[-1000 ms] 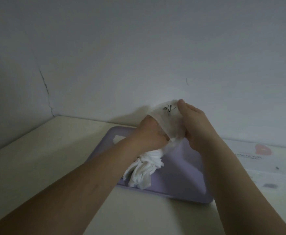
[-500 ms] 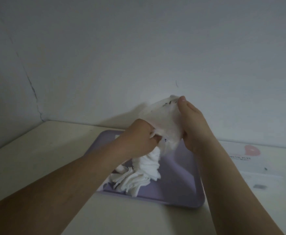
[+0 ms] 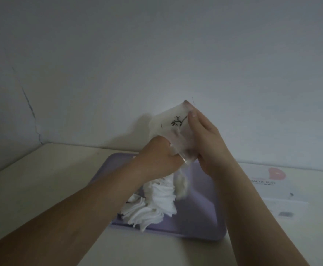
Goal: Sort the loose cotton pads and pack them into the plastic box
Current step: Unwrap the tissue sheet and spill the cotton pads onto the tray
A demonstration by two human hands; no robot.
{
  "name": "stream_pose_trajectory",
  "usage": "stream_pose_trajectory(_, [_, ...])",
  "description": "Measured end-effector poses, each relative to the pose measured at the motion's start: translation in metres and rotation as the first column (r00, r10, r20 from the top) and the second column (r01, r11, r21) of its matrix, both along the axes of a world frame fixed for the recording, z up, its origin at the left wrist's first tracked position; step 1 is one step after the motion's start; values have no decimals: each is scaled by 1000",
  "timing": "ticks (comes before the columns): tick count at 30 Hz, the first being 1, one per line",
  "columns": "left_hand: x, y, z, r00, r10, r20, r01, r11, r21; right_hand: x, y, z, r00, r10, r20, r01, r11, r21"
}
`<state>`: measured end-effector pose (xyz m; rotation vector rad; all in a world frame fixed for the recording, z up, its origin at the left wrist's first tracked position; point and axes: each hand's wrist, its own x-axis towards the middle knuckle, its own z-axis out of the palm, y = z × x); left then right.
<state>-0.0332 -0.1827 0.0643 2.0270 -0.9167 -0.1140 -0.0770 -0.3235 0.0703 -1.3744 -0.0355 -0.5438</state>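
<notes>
Head camera: packing looks barely begun, with the cotton pads (image 3: 153, 206) heaped loose at the near left of a lilac tray (image 3: 201, 212) on the worktop (image 3: 41, 179), none visibly sorted. Both hands hold the translucent plastic box (image 3: 172, 127) tilted above the heap. The left hand (image 3: 156, 158) curls round its lower end. The right hand (image 3: 204, 143) clasps its right side, thumb near the top corner.
</notes>
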Motion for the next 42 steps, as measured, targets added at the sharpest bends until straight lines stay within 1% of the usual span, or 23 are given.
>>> stream_pose_trajectory(2, [-2, -6, -7, 991, -100, -89, 102, 995, 16, 2, 3, -1, 998, -58, 24, 59, 998, -36])
stream_pose_trajectory(3, [-2, -8, -13, 991, -108, -83, 111, 993, 33, 4, 2, -3, 993, -112, 39, 114, 993, -38])
stream_pose_trajectory(4, [-1, -8, -21, 994, -98, -46, 100, 993, 54, 6, 2, -5, 984, -171, 51, 173, 985, -23])
stream_pose_trajectory(7, [7, 7, -35, 986, -67, 154, 16, 951, 310, 6, -4, -7, 962, -269, 55, 266, 963, 52])
stream_pose_trajectory(8, [11, 13, -38, 981, -59, 187, -3, 949, 314, 5, -6, -8, 959, -277, 51, 273, 959, 73])
stream_pose_trajectory(10, [15, 27, -33, 979, 75, 191, -109, 979, 175, 5, -6, -5, 954, -294, 54, 289, 953, 85])
stream_pose_trajectory(12, [26, 37, -25, 942, 237, 238, -262, 962, 80, 5, -3, -2, 953, -299, 58, 294, 953, 79])
stream_pose_trajectory(14, [33, 43, -18, 919, 328, 221, -356, 928, 105, 5, 1, 0, 959, -278, 59, 274, 960, 64])
stream_pose_trajectory(16, [39, 43, -14, 922, 348, 170, -374, 913, 163, 5, 5, 1, 966, -250, 70, 247, 968, 50])
stream_pose_trajectory(19, [44, 31, -15, 945, 290, 154, -320, 916, 242, 5, 5, 5, 976, -213, 47, 210, 976, 64])
stream_pose_trajectory(21, [50, 25, -13, 932, 317, 175, -346, 921, 179, 6, 0, 14, 971, -236, 35, 233, 971, 59])
stream_pose_trajectory(23, [56, 25, -3, 904, 373, 208, -388, 921, 35, 5, -6, 24, 957, -291, 13, 290, 955, 67])
stream_pose_trajectory(25, [60, 27, 13, 901, 401, 166, -386, 915, -117, 5, -13, 30, 938, -344, -33, 346, 935, 74])
stream_pose_trajectory(27, [56, 30, 26, 918, 382, 108, -360, 915, -180, 4, -18, 31, 922, -377, -93, 382, 923, 45])
stream_pose_trajectory(28, [53, 32, 28, 933, 353, 73, -337, 926, -171, 3, -19, 30, 915, -384, -123, 391, 919, 39])
stream_pose_trajectory(30, [46, 38, 26, 963, 269, 9, -268, 960, -80, 1, -20, 32, 918, -357, -174, 373, 925, 70])
stream_pose_trajectory(32, [43, 47, 21, 966, 239, -95, -242, 970, -17, 0, -16, 36, 956, -242, -167, 268, 951, 156])
stream_pose_trajectory(34, [44, 54, 21, 942, 299, -156, -312, 947, -70, -3, -11, 43, 988, -101, -114, 123, 972, 200])
stream_pose_trajectory(36, [50, 59, 25, 922, 366, -127, -384, 905, -183, -5, -10, 50, 995, -17, -96, 30, 989, 142])
stream_pose_trajectory(38, [53, 61, 28, 922, 357, -153, -383, 898, -214, -7, -15, 54, 992, -14, -126, 18, 1000, 25])
stream_pose_trajectory(39, [56, 63, 27, 922, 317, -223, -366, 901, -232, -8, -17, 56, 990, -27, -141, 22, 999, -35])
stream_pose_trajectory(40, [59, 64, 27, 908, 252, -334, -345, 904, -255, -9, -18, 56, 989, -40, -146, 29, 997, -78])
stream_pose_trajectory(42, [60, 64, 23, 840, 75, -538, -269, 917, -293, -7, -19, 53, 986, -55, -157, 40, 994, -101])
